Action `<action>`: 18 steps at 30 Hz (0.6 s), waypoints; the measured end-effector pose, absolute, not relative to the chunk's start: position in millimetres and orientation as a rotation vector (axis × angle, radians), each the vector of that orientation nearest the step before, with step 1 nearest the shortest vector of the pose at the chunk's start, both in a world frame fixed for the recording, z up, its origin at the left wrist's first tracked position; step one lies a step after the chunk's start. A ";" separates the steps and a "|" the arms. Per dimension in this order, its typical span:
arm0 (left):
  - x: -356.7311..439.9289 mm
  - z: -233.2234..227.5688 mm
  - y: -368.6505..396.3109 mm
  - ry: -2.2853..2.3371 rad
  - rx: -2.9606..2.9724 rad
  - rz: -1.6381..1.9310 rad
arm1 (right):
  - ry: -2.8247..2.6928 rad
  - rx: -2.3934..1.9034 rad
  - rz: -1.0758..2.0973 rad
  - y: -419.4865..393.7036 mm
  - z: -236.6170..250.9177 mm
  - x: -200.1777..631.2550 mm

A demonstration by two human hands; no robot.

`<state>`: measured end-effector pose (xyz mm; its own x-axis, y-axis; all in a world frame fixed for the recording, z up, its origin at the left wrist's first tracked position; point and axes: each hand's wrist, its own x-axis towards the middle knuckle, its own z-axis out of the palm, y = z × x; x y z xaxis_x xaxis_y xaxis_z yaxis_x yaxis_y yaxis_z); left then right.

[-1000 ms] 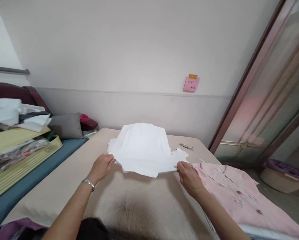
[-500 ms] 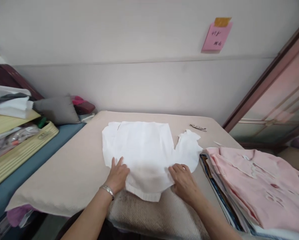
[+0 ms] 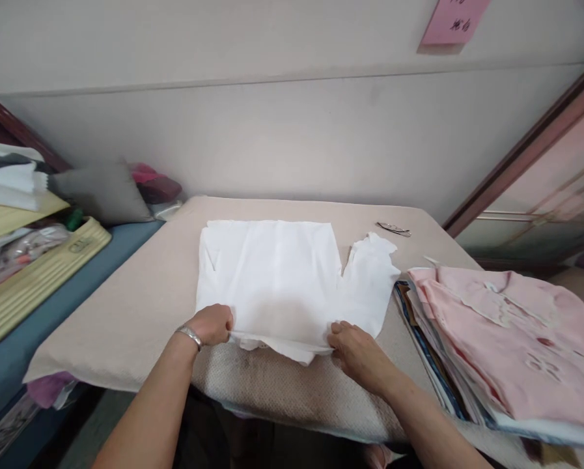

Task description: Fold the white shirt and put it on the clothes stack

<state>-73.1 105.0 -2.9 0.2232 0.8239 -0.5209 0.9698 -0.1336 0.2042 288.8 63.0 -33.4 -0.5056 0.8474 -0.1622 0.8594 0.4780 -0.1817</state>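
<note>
A white garment (image 3: pixel 277 280) lies spread on the beige-covered table (image 3: pixel 165 286), one sleeve stretching out at the right. Its near edge is slightly raised between my two hands. My left hand (image 3: pixel 212 324), with a silver bracelet at the wrist, is closed on the garment's near left edge. At the near right edge, beside the sleeve, my right hand (image 3: pixel 347 345) pinches the cloth between thumb and fingers. A strip of the hem hangs loosely below the raised edge.
Folded clothes with a pink embroidered top (image 3: pixel 516 345) are stacked at the right. Eyeglasses (image 3: pixel 393 228) lie at the back right. Leftward are a grey cushion (image 3: pixel 103 195) and a yellow tray-like container (image 3: pixel 67 267). A wall (image 3: pixel 252 143) stands behind the table.
My left hand has gone from fingers spread on the cloth to gripping its edge, further left. The near edge is now lifted and drawn straighter. The camera view has tipped downward.
</note>
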 end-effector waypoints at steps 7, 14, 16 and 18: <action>-69.6 -2.9 123.8 1.668 2.020 -0.007 | 2.714 1.694 -0.664 62.2 -16.4 293.2; -45.1 -52.0 136.4 1.780 2.271 -0.084 | 2.610 1.715 -0.558 61.7 -38.4 270.3; -45.4 -61.9 135.7 1.821 2.223 -0.199 | 2.542 1.703 -0.623 62.8 -41.7 270.4; -46.4 -66.6 135.3 1.856 2.231 -0.202 | 2.510 1.722 -0.670 64.4 -41.3 273.1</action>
